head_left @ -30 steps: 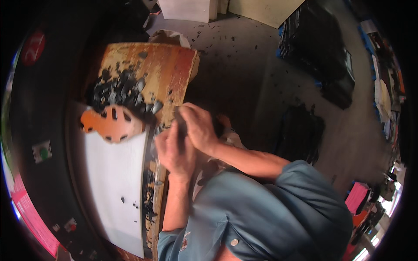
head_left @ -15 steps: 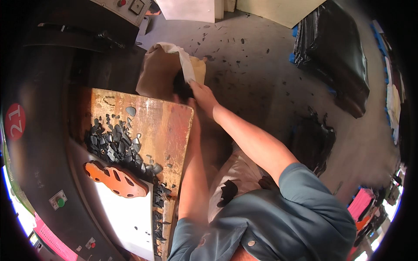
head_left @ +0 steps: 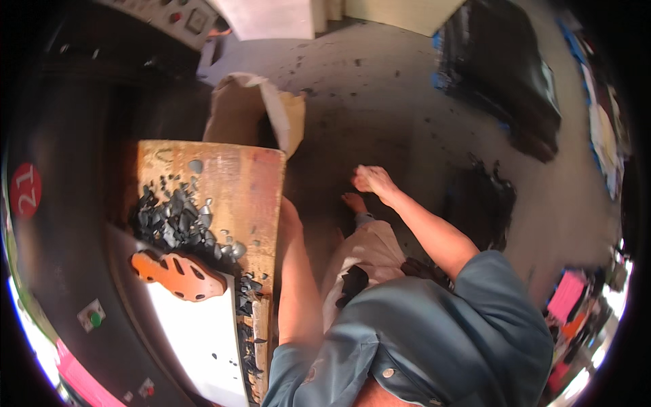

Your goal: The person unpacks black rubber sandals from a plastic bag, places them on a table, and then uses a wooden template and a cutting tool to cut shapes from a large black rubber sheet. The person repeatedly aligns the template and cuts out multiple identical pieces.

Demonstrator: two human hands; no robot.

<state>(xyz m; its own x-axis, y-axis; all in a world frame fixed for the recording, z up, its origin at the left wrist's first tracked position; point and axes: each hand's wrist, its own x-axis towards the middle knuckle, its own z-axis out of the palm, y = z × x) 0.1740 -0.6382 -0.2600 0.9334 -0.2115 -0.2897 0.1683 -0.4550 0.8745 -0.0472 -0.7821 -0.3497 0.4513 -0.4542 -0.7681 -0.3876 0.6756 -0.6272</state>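
While half a second before the right hand had reached into the open sack at the far end of the table, it now hung back over the bare floor, well apart from the sack (head_left: pixel 254 108) and to its right. That right hand (head_left: pixel 371 181) was blurred, its fingers loosely curled with nothing visible in them; whether the grip was fully closed I could not tell. Only the wrist end of the left hand (head_left: pixel 290 216) showed against the right edge of the wooden table (head_left: pixel 261 197), its fingers hidden, so its grip could not be read either. The view had also dropped nearer, so the table filled more of the left side. On it the heap of small black cut pieces (head_left: pixel 173 220) lay as before, with the orange sole-shaped template (head_left: pixel 178 275) just near of the heap, resting partly on a white sheet (head_left: pixel 196 339). The sack's inside was dark and could not be made out. A bare foot (head_left: pixel 352 201) showed on the floor below the right hand
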